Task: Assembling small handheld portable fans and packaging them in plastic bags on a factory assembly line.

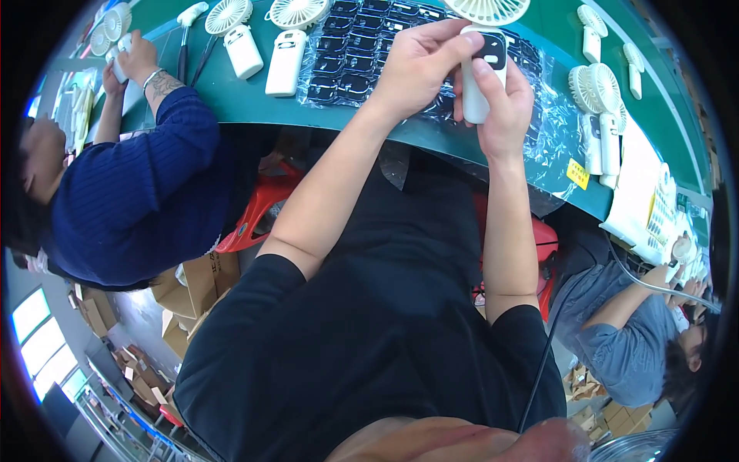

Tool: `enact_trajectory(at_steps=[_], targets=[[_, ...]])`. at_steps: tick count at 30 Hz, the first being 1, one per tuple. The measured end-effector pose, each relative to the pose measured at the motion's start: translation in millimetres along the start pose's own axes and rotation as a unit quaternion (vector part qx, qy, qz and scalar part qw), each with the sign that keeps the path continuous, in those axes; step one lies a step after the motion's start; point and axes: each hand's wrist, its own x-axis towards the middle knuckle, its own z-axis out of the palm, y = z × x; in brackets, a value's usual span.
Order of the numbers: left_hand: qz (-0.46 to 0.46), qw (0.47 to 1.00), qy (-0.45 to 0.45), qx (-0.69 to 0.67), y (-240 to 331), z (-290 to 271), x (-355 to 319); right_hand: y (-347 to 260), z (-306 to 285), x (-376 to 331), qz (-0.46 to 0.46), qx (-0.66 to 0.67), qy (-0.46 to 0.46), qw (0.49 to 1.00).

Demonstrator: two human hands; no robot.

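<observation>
Both hands clamped one white handheld fan [482, 61] above the green table's [231, 96] near edge: the left hand [419, 69] pinched its dark front panel, the right hand [504, 108] gripped its handle. Beneath lay one plastic-wrapped tray of black panels [350, 50]; two more white fans [262, 38] lay to its left.

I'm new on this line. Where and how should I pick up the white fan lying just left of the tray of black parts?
Grip the white fan by its flat handle, from above, fingers across the two long sides; the round grille looks more fragile.
</observation>
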Motion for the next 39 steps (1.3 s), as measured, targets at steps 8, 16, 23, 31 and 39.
enact_trajectory(at_steps=[8,16,23,31,39], targets=[[0.093,0.990,0.058,0.090,-10,12,-6,-6,2,-9,-0.046,-0.130,0.030,0.990],[0.042,0.988,0.104,0.106,9,31,-3,-5,4,-14,-0.041,-0.076,0.036,0.996],[0.010,0.988,0.110,0.105,1,35,-2,5,3,-21,-0.061,-0.136,0.076,0.986],[-0.121,0.989,-0.033,0.078,6,15,2,-3,-10,-20,0.030,-0.108,0.037,0.993],[0.067,0.976,-0.059,0.196,5,30,5,-17,-5,-26,-0.119,-0.211,0.072,0.968]])
